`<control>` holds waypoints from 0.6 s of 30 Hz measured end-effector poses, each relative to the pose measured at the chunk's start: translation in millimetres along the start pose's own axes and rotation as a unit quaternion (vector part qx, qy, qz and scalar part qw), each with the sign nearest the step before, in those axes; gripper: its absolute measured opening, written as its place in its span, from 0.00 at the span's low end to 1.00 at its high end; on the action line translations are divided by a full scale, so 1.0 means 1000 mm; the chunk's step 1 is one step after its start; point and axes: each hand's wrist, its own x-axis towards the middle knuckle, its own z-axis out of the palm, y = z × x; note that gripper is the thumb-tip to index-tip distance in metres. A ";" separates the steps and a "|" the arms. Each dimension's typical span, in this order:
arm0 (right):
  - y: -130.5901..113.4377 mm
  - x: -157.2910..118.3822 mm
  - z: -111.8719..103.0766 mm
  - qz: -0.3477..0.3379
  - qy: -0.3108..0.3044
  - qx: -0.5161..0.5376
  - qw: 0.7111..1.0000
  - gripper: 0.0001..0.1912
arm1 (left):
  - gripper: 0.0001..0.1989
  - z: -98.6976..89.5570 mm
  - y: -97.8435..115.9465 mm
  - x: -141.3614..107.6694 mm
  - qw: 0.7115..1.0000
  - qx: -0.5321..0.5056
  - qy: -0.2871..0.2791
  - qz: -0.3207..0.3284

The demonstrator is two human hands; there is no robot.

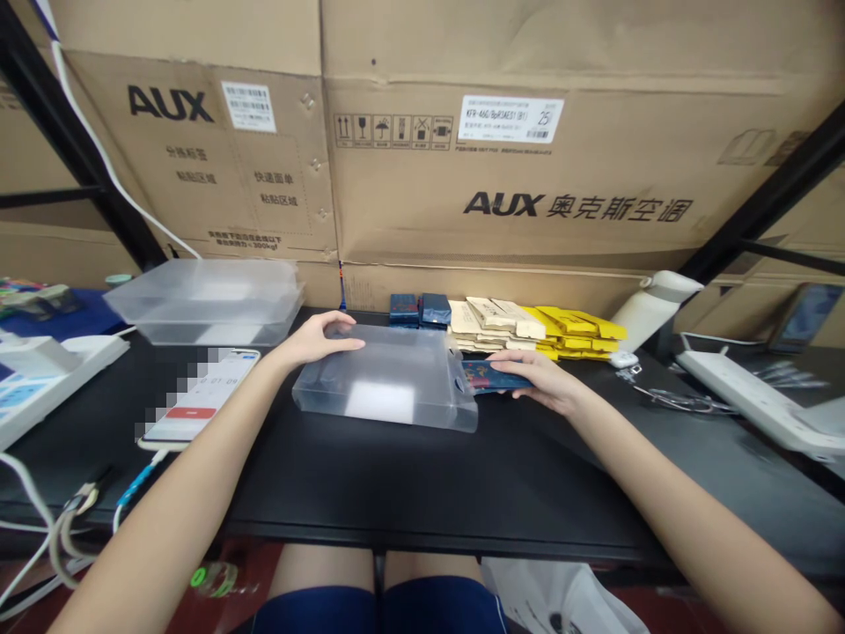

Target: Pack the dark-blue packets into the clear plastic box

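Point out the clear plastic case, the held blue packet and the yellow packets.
clear plastic case [383, 372], head view, top face
held blue packet [494, 379], head view, printed face
yellow packets [576, 329], head view, middle of stack

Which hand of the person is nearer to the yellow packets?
Right. The right hand is just in front of the yellow packets, holding a dark packet; the left hand is farther left, on the clear case.

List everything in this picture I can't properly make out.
All in the head view:
Right end of the dark blue packet: covered by the right hand.
Left hand, some fingers: hidden behind the hand itself.
Phone beside the left forearm, left edge: masked by pixelation.
Large white label, fine print: too small.
White bag: cut off by the bottom edge.
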 end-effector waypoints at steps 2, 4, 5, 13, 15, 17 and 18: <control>-0.001 0.001 -0.002 0.011 -0.001 0.022 1.000 0.13 | 0.31 -0.001 -0.002 0.001 1.000 0.000 -0.002 0.000; -0.002 0.001 -0.003 0.017 0.002 0.029 0.999 0.11 | 0.31 -0.001 -0.003 0.001 1.000 0.002 -0.005 0.001; -0.003 0.001 -0.003 0.019 0.004 0.030 0.999 0.11 | 0.31 -0.001 -0.003 0.002 1.000 0.003 -0.006 0.002; 0.001 0.001 0.004 -0.003 -0.014 0.059 0.998 0.12 | 0.31 0.001 0.001 0.000 1.000 0.006 -0.001 -0.004; 0.004 0.002 0.007 -0.007 -0.003 0.075 0.997 0.11 | 0.32 0.001 0.002 -0.001 1.000 0.001 -0.002 -0.006; 0.005 0.003 0.010 -0.005 0.008 0.082 0.997 0.10 | 0.31 0.001 0.002 -0.001 1.000 0.001 -0.002 -0.005; 0.005 0.003 0.011 -0.004 0.008 0.082 0.997 0.09 | 0.31 0.001 0.001 -0.001 1.000 0.002 -0.002 -0.004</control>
